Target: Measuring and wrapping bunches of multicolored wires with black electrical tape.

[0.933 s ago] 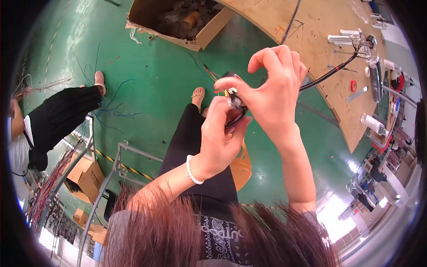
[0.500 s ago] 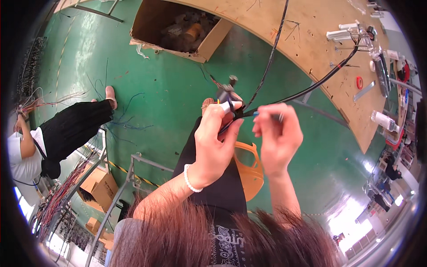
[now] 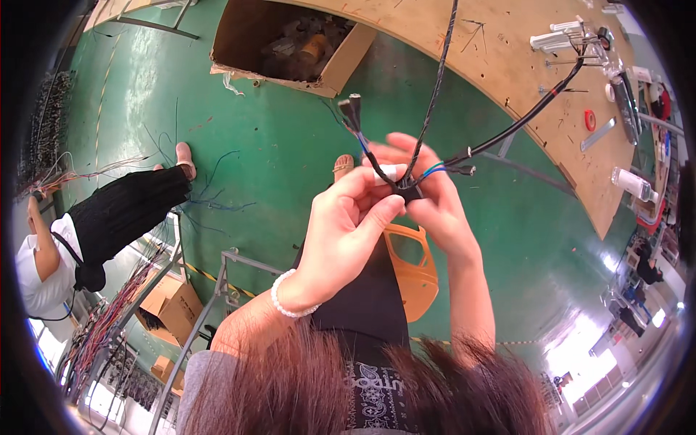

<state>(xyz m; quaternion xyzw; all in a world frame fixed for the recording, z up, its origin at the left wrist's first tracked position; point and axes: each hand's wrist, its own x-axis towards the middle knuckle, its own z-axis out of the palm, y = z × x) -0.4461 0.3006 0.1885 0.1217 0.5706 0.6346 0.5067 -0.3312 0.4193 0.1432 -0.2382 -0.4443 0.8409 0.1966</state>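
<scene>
My left hand (image 3: pixel 348 225) and right hand (image 3: pixel 435 203) pinch together on the black junction (image 3: pixel 409 192) of the harness (image 3: pixel 507 130), held up in front of me over the green floor (image 3: pixel 275 145). It feels light and limp, I judge; the thin wires bend easily. Best gripped at this taped junction, not by the connector (image 3: pixel 351 110) or loose blue leads. The far end runs to the bench (image 3: pixel 507 43).

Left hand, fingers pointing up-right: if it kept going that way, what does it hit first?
Likely the right hand: the left hand already pinches the black wire bundle against its fingers. Beyond that, the wooden workbench, though depth is unclear.
</scene>
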